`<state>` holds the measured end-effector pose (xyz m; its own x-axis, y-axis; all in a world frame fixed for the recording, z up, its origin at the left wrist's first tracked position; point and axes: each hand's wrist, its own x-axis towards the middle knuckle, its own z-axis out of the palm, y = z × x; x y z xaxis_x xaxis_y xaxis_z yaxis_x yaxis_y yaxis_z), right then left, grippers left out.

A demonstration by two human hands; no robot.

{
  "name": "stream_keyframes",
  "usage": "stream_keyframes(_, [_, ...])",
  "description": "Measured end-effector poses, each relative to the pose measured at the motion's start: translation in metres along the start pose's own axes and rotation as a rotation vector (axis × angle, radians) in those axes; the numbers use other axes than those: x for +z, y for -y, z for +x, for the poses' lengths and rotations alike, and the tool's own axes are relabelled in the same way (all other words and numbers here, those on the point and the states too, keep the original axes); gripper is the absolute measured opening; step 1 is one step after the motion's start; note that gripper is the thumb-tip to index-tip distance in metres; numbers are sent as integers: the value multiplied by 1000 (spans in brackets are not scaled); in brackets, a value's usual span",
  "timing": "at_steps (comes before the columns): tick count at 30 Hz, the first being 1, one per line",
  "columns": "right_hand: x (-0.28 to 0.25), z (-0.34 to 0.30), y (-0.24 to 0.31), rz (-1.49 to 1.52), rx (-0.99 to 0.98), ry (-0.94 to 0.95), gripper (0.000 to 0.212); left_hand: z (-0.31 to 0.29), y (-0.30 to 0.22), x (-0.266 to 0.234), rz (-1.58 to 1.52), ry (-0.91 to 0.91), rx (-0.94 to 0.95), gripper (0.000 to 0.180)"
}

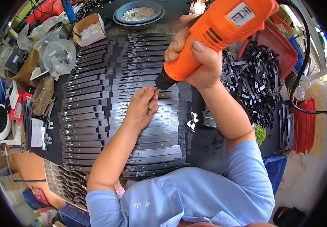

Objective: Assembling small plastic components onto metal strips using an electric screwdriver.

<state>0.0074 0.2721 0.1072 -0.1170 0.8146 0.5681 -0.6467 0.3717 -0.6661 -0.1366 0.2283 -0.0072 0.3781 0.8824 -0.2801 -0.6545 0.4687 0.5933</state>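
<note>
My right hand (205, 62) is wrapped round an orange corded power screwdriver (218, 32), tilted so its black nose (164, 80) points down and left. Right at that nose, the fingertips of my left hand (142, 106) are pinched together. Whatever they hold, perhaps the bit or a small fastener, is too small to make out. Under my hands lies a column of flat grey metal strips (154, 152), side by side, several with small brass-coloured spots. Another column of dark strips (82, 123) with small bright fittings at their left ends lies to the left.
At the right are a heap of black metal clips (252, 81) and a red tray (284, 47). A blue bowl (157, 11) of small pale parts and a carton (99, 34) stand at the back. Silver brackets (192, 122) lie mid-table. A black cord (306, 60) hangs at right.
</note>
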Motion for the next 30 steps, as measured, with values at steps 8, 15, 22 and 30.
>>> stream_keyframes(8, [2, 0, 5, -6, -35, 27, 43, 4, -2, 4, -88, 136, -45, 23])
stream_keyframes(15, [-37, 17, -28, -326, -17, -7, 36, 7, -11, 10, 44, -118, -35, 35])
stream_keyframes(22, [-66, 23, -62, -735, 39, -49, 31, 6, -12, 5, 82, -126, 63, 9])
stream_keyframes(30, [-63, 16, -69, -730, 109, -43, 31, 8, -12, 1, 75, -118, 43, 5])
